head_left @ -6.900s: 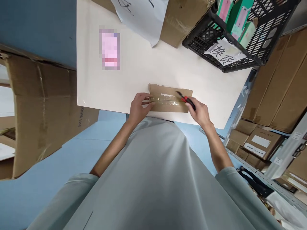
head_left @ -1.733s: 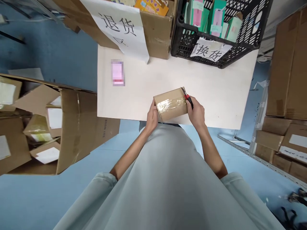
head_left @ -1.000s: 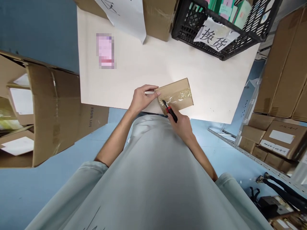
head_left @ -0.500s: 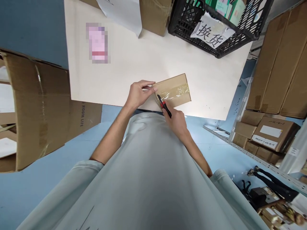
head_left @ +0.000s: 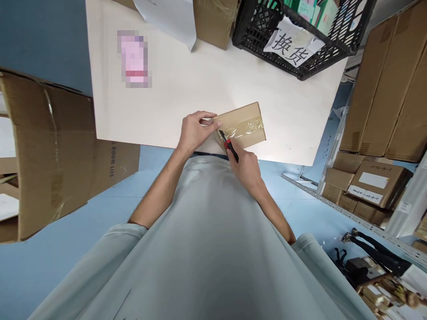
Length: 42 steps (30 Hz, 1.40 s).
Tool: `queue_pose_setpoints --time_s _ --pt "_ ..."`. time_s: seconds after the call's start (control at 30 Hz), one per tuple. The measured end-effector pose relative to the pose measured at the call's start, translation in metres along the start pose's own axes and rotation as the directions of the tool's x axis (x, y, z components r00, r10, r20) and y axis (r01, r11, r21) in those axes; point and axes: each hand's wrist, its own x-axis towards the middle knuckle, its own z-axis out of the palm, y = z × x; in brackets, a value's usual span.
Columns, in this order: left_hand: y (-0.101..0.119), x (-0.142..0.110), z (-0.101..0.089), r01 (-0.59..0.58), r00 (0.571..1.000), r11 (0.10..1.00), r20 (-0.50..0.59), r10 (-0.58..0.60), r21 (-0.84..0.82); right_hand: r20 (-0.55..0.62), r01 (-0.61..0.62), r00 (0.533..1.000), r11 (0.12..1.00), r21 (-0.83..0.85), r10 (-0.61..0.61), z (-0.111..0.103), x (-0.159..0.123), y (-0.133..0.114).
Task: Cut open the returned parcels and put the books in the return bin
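A small cardboard box (head_left: 243, 119) with shiny clear tape along it sits tilted on the white table (head_left: 187, 80), near the front edge. My left hand (head_left: 196, 130) grips its left end, thumb on the top face and fingers at the far corner. In my right hand (head_left: 245, 165) is a box cutter (head_left: 231, 149) with a red and black handle. Its dark blade lies at the taped left end of the box, close to my left thumb. Whether the blade has gone through the tape is too small to tell.
A black plastic crate (head_left: 296, 42) with green boxes and a paper sign stands at the table's back right, beside a cardboard carton (head_left: 215, 22). A blurred pink item (head_left: 134, 58) lies back left. A large carton (head_left: 53, 155) stands left; shelves of boxes (head_left: 370, 182) and a person's legs (head_left: 376, 253) are right.
The box has been turned since the earliest frame. The box cutter has moved from the box's right end to its left end, and my left hand has shifted onto the top corner. Little differs over the last half second.
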Motion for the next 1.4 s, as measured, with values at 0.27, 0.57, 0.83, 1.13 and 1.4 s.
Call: queue_pose_setpoints --time_s 0.27,0.57,0.83,1.13,1.4 --pt "-0.002 0.002 0.001 -0.002 1.000 1.000 -0.007 0.002 0.009 0.038 -0.017 0.999 0.999 -0.033 0.018 0.000 0.002 -0.004" --pt "-0.003 0.005 -0.002 0.031 0.999 0.999 -0.025 -0.031 -0.008 0.237 -0.104 0.958 0.967 -0.233 0.160 -0.015 0.015 -0.044" --pt "0.007 0.000 0.004 0.131 0.986 0.990 -0.116 -0.123 0.060 0.303 -0.110 0.930 0.942 -0.316 0.210 -0.034 0.013 -0.053" --pt "0.004 0.000 0.002 0.115 0.989 0.992 -0.101 -0.109 0.053 0.400 -0.110 0.882 0.933 -0.342 0.250 -0.047 -0.006 -0.043" --pt "-0.001 -0.001 0.005 0.045 0.996 0.998 -0.079 -0.041 0.042 0.425 -0.008 0.893 0.947 -0.320 0.151 -0.054 -0.015 -0.028"
